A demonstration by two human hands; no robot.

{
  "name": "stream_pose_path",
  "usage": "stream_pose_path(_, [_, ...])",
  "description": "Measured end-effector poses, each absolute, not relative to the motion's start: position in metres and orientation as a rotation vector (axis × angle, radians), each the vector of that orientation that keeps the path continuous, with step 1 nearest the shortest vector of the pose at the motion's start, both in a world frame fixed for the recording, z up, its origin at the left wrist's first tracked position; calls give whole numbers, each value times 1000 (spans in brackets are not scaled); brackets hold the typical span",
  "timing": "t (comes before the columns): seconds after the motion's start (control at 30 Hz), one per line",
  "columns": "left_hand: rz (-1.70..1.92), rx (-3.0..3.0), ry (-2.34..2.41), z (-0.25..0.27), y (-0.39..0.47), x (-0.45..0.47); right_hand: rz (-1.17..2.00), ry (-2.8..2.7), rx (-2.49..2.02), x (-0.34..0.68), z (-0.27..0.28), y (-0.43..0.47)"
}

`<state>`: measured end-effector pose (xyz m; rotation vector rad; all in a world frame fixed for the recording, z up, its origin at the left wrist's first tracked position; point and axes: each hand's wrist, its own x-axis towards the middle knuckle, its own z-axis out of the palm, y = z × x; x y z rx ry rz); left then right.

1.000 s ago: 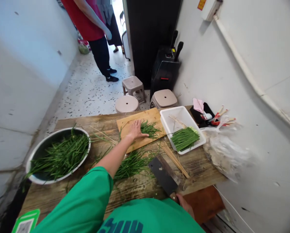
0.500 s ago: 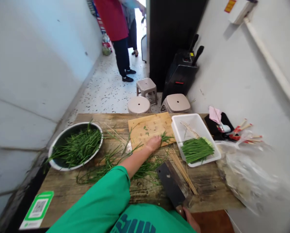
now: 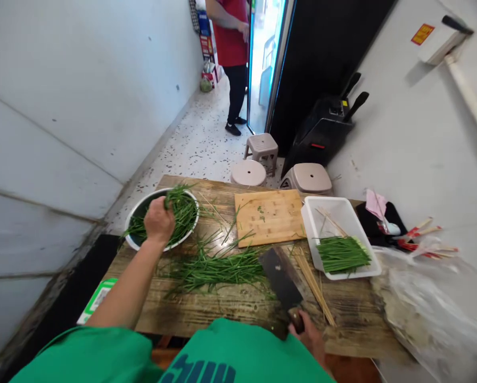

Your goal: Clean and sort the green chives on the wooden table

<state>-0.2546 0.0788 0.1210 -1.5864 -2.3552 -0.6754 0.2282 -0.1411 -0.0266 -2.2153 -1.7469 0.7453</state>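
Observation:
Over the round metal bowl at the left of the table, my left hand is closed around a bunch of green chives. More chives fill the bowl below. My right hand grips the wooden handle of a cleaver, whose dark blade lies low over the table near the front. Long loose chives spread across the wood between bowl and blade. Behind them lies a wooden cutting board with a few green scraps on it.
Right of the board stands a white plastic tray holding trimmed chives and thin sticks. Bamboo skewers lie beside the cleaver. A clear plastic bag rests at the right edge. Stools and a person in red are beyond the table.
My left hand has moved from the cutting board left to the bowl and now holds chives there. The cleaver stays in my right hand. The view has shifted, and the glass door shows more.

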Motion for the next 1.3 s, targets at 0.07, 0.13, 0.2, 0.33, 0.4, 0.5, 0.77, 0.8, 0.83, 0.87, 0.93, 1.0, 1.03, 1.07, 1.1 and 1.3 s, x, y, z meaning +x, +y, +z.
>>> stream_pose_path(0.07, [-342, -1808, -2466, 115, 73, -282, 630, -1870, -2171, 220, -21, -117])
stream_pose_path(0.13, [-201, -1920, -2452, 109, 66, -295, 538, -1933, -2126, 210, -16, -85])
stream_pose_path(0.2, [-309, -1892, -2371, 107, 54, -295, 504, -1965, -2068, 197, -11, -48])
stream_pose_path(0.33, [-654, -2049, -2177, 103, 10, -269, 417, -1966, -2096, 167, -5, 23])
stream_pose_path(0.4, [-663, -2424, -2045, 92, -14, -249, 394, -2012, -2133, 153, -5, 50])
stream_pose_path(0.5, [-674, -2605, -2047, 66, -38, -222, 359, -2031, -2130, 139, -9, 76])
stream_pose_path(0.77, [-226, -2419, -2447, 17, -28, -196, 293, -2091, -2075, 136, -19, 96])
stream_pose_path(0.8, [-149, -2376, -2518, 13, -26, -197, 293, -2095, -2058, 136, -20, 96])
stream_pose_path(0.83, [-84, -2358, -2565, 10, -25, -199, 294, -2095, -2039, 138, -20, 95])
stream_pose_path(0.87, [-36, -2364, -2580, 8, -26, -200, 296, -2092, -2022, 139, -20, 93])
stream_pose_path(0.93, [5, -2401, -2525, 8, -32, -202, 288, -2069, -2003, 147, -21, 81])
stream_pose_path(1.0, [-27, -2384, -2441, 14, -43, -200, 248, -2014, -1981, 161, -22, 59])
stream_pose_path(1.03, [-62, -2369, -2399, 18, -48, -196, 216, -1980, -1969, 171, -23, 43])
stream_pose_path(1.07, [-107, -2373, -2348, 22, -53, -191, 183, -1949, -1968, 181, -23, 25])
stream_pose_path(1.1, [-151, -2410, -2280, 26, -57, -184, 151, -1927, -1989, 191, -24, 5])
stream_pose_path(1.3, [-193, -2765, -1905, 21, -50, -130, -8, -1876, -2372, 236, -32, -95])
